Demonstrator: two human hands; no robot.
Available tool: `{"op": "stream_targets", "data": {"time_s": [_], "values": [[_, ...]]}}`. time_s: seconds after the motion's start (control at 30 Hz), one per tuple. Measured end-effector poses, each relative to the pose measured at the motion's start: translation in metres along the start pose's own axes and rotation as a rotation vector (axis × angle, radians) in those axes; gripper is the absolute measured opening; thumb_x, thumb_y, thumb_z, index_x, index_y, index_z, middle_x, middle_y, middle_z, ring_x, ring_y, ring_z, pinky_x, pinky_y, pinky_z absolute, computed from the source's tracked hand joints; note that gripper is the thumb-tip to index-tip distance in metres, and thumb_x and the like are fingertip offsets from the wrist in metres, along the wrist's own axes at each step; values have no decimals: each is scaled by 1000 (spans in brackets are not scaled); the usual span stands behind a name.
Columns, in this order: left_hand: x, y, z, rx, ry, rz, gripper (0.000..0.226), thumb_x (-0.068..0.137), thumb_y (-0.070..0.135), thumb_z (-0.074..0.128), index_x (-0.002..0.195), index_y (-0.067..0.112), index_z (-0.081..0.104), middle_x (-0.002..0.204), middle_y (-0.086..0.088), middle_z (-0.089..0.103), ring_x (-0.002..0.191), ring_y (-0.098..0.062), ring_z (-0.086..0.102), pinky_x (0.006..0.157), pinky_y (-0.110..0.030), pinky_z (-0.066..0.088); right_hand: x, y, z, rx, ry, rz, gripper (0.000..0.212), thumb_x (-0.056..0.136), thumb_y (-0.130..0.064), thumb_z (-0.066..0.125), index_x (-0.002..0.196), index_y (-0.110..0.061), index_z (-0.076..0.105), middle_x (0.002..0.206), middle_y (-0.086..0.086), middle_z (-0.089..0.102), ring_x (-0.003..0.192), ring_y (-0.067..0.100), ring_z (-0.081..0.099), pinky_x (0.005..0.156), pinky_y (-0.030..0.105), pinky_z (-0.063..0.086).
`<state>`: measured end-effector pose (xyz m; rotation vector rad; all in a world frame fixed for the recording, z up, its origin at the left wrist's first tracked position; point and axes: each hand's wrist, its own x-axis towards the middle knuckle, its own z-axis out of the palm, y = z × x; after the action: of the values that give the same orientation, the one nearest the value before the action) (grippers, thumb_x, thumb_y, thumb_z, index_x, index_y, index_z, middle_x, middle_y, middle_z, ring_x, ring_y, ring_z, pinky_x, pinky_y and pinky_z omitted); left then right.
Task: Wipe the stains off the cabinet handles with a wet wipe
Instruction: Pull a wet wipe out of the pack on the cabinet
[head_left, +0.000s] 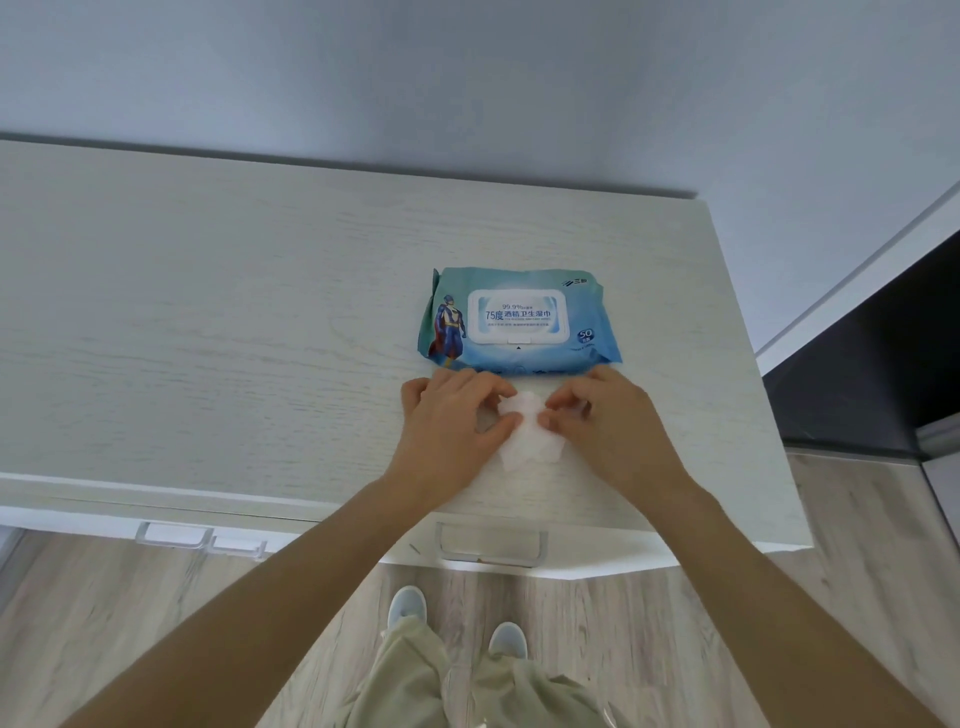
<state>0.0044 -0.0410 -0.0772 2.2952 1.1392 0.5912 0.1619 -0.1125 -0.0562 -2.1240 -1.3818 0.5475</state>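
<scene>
A white wet wipe (527, 439) lies bunched on the pale wooden cabinet top (234, 322), near its front edge. My left hand (449, 428) pinches the wipe's left side and my right hand (610, 423) pinches its right side. Just behind my hands rests a blue wet wipe pack (519, 319) with its white lid closed. Below the front edge, a clear drawer handle (491, 545) sticks out between my forearms. Two more clear handles (174, 535) (239, 545) show to the left.
A grey wall rises behind the cabinet. A dark unit (878, 364) with a white frame stands to the right. Wood-look floor (104, 623) lies below, with my two light shoes (408, 605) close to the cabinet front.
</scene>
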Motion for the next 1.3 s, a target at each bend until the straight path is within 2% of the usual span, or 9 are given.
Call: {"op": "stream_targets", "data": {"time_s": [0.1, 0.17, 0.23, 0.4, 0.53, 0.73, 0.93, 1.13, 1.3], "values": [[0, -1, 3, -4, 49, 12, 26, 82, 30, 70, 103, 26, 56, 96, 14, 49, 96, -7, 42, 82, -22, 16, -5, -2, 7, 27, 153, -80, 15, 81, -12, 71, 96, -15, 69, 90, -5, 48, 69, 2, 47, 74, 17, 43], [0, -1, 3, 1, 55, 53, 16, 83, 28, 71, 93, 24, 58, 92, 13, 55, 94, -12, 47, 81, -23, 17, -10, -4, 10, 22, 168, -234, 21, 83, -8, 69, 104, -12, 70, 91, 2, 55, 65, 4, 47, 69, 14, 43], [0, -3, 3, 18, 62, 62, 10, 83, 28, 71, 86, 20, 66, 87, 11, 61, 92, -11, 47, 82, -25, 18, -14, -4, 14, -30, 138, -353, 26, 84, -15, 68, 110, -11, 69, 95, 8, 60, 67, 10, 49, 65, 20, 44], [-2, -10, -6, -20, -15, 38, 13, 86, 24, 69, 98, 23, 66, 92, 20, 58, 96, -6, 48, 86, -20, 20, -14, -2, 24, -189, 118, -343, 40, 76, -36, 74, 111, -16, 70, 97, 5, 63, 82, 25, 54, 67, 32, 48], [-21, -21, -22, 186, -4, 140, 25, 91, 29, 55, 107, 12, 65, 107, 1, 66, 102, -20, 58, 90, -24, 33, -12, -6, 30, -183, 180, -355, 29, 75, -24, 77, 99, -7, 74, 89, 10, 65, 81, 31, 57, 70, 38, 51], [-46, -27, -34, 346, -69, 226, 44, 92, 39, 41, 111, 9, 66, 122, -4, 63, 112, -23, 60, 98, -34, 41, -14, -12, 34, -135, 155, -316, 19, 83, -14, 70, 99, -4, 72, 89, 11, 64, 86, 30, 55, 73, 38, 48], [-67, -43, -43, 421, -42, 314, 45, 93, 38, 42, 113, 7, 66, 128, -8, 60, 116, -25, 58, 105, -39, 37, -36, -13, 36, 18, 257, -175, 21, 87, -14, 66, 105, -5, 70, 85, 0, 54, 80, 18, 53, 73, 21, 36], [-91, -66, -51, 490, 13, 471, 45, 92, 33, 43, 123, 6, 61, 134, -11, 55, 120, -26, 56, 106, -42, 34, -69, -24, 44, 90, 299, -85, 20, 87, -12, 66, 105, -4, 70, 89, -1, 57, 82, 20, 59, 78, 22, 44], [-114, -84, -40, 587, 46, 562, 48, 90, 26, 44, 132, 6, 54, 144, -15, 43, 132, -30, 43, 109, -49, 32, -99, -30, 56, 172, 404, 24, 17, 87, -13, 66, 102, -10, 72, 84, -10, 55, 74, 6, 55, 71, 0, 38]]}}
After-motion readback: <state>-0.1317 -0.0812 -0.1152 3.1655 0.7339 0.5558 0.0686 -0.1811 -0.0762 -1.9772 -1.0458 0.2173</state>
